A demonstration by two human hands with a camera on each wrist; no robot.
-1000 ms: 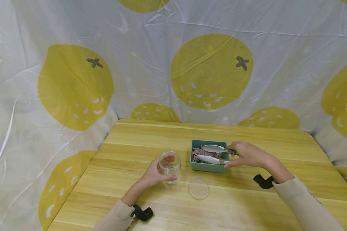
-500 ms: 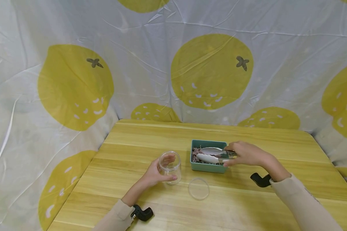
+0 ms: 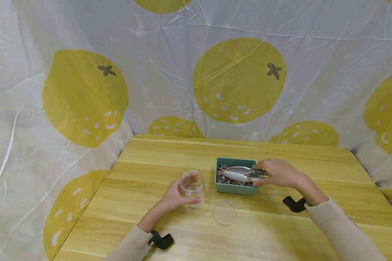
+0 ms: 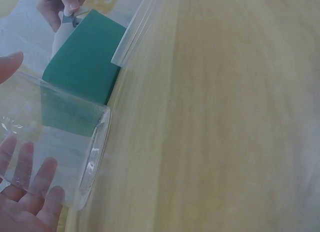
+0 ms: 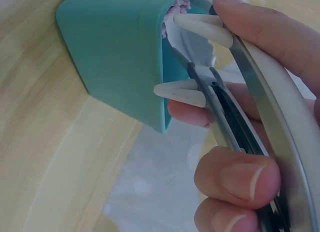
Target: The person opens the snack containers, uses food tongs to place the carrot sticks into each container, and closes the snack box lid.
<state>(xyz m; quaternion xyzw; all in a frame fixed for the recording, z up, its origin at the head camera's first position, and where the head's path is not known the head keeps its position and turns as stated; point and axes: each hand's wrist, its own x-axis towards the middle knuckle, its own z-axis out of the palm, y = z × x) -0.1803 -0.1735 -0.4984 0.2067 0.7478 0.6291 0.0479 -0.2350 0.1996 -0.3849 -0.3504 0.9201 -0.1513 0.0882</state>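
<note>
My left hand holds a clear jar around its side, upright on the table; in the left wrist view the fingers show through the jar wall. My right hand grips a pair of tongs by the handles. Their white tips lie close together inside a green rectangular box, down in the brownish-purple shreds that cover its bottom. What the tips pinch is hidden. A clear round lid lies flat in front, between jar and box.
The wooden table reaches back to a curtain printed with yellow lemons, which also hangs at both sides. Each wrist carries a black camera mount. The box stands just right of the jar.
The tong tips, spread apart over the shreds a second ago, have come together in the box. My right hand has shifted very slightly left. The left hand and jar stay still.
</note>
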